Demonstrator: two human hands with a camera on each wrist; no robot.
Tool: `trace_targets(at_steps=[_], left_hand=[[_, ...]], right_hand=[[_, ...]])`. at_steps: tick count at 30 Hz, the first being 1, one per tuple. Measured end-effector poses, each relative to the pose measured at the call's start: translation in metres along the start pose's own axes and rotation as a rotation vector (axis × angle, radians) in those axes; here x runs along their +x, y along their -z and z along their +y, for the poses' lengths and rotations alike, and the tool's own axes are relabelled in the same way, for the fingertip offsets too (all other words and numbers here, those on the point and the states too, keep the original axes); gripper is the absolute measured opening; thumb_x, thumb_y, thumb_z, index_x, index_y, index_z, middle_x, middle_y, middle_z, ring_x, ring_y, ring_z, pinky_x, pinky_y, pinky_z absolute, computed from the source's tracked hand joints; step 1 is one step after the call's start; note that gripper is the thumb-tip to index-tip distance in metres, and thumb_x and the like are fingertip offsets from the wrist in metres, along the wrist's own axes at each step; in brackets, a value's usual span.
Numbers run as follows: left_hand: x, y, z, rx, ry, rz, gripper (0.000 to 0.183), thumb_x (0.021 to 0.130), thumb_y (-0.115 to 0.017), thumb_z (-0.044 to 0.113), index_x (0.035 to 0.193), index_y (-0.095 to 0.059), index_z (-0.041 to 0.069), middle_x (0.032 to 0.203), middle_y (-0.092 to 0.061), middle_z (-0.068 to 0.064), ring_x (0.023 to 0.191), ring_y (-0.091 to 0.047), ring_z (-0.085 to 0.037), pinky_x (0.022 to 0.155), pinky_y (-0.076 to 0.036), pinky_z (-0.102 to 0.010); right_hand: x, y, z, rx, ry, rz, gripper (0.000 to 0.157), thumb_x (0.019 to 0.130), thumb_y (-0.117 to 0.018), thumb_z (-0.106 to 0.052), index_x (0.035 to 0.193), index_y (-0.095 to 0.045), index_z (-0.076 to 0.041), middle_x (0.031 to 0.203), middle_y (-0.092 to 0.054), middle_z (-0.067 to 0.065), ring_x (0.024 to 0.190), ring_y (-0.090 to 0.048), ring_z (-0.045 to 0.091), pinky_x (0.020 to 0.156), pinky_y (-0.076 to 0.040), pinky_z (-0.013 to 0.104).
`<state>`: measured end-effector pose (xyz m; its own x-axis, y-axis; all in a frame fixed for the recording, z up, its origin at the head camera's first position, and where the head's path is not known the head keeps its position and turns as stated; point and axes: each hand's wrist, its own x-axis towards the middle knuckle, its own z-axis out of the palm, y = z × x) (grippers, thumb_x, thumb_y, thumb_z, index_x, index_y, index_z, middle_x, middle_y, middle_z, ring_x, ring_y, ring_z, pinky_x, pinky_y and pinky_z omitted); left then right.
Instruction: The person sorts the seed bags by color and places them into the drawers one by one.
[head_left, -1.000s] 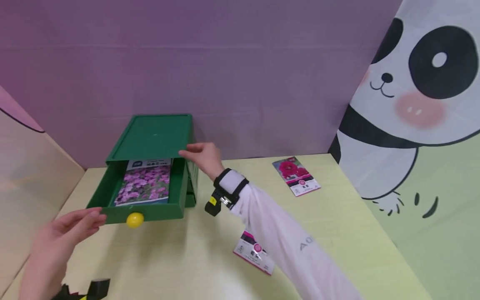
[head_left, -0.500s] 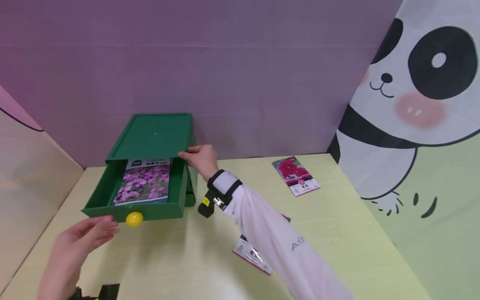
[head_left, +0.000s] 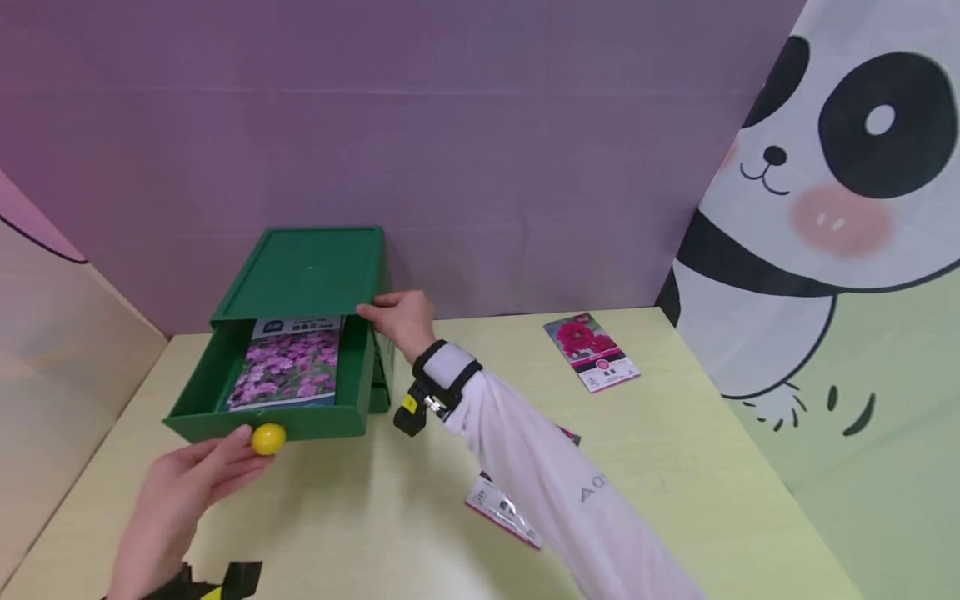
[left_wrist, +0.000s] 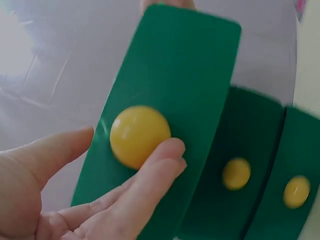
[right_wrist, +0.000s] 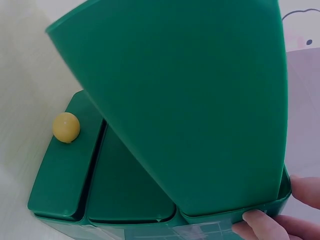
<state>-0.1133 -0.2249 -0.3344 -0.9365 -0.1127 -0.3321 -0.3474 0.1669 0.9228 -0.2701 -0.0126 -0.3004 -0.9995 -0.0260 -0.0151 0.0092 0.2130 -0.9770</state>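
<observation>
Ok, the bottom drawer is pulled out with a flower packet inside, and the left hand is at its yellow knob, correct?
Not the bottom one: the head view shows the top drawer pulled out. The rest stands: a flower packet lies inside, and the left hand is at its yellow knob.

Packet [head_left: 288, 367] in the drawer [head_left: 322, 423] — second packet [head_left: 592, 352] right of the cabinet [head_left: 303, 271]; third packet [head_left: 504, 510], partly hidden, seemingly before that.
</observation>
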Motion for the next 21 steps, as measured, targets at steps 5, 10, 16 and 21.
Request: trace_targets(at_steps=[5,10,16,21], left_hand=[[0.004,-0.001,-0.005,-0.307,0.065,-0.079,0.056,0.088,-0.057,0.035,0.124,-0.041,-0.004,0.092,-0.068,-0.001,0.089,-0.066,-0.016,0.082,-0.052,-0.03],[0.006,-0.003,-0.01,-0.508,0.051,-0.081,0.009,0.088,-0.06,0.023,0.092,-0.06,0.015,0.09,-0.068,-0.001,0.088,-0.066,-0.017,0.082,-0.051,-0.029],[0.006,-0.009,-0.01,-0.534,0.011,-0.026,0.006,0.086,-0.063,0.019,0.09,-0.062,0.015,0.088,-0.067,0.001,0.085,-0.066,-0.015,0.079,-0.052,-0.025],[0.007,-0.013,-0.007,-0.555,0.01,0.005,0.008,0.083,-0.066,0.018,0.089,-0.062,0.014,0.087,-0.067,0.0,0.084,-0.066,-0.015,0.078,-0.052,-0.025]], right_hand=[[-0.001,0.0,0.0,0.001,0.012,-0.005,0.031,0.079,-0.072,-0.02,0.104,-0.068,-0.003,0.101,-0.067,0.01,0.077,-0.067,0.017,0.064,-0.054,0.022],[-0.001,0.0,0.001,0.005,0.018,0.002,0.031,0.079,-0.072,-0.02,0.104,-0.068,-0.002,0.101,-0.067,0.01,0.077,-0.067,0.017,0.064,-0.054,0.023],[-0.001,-0.003,0.001,0.009,0.012,0.024,0.031,0.078,-0.073,-0.02,0.102,-0.069,-0.003,0.099,-0.068,0.01,0.076,-0.067,0.017,0.064,-0.054,0.023],[-0.002,-0.004,0.002,0.013,0.016,0.033,0.03,0.077,-0.073,-0.02,0.102,-0.069,-0.003,0.096,-0.069,0.01,0.075,-0.067,0.017,0.063,-0.054,0.022]])
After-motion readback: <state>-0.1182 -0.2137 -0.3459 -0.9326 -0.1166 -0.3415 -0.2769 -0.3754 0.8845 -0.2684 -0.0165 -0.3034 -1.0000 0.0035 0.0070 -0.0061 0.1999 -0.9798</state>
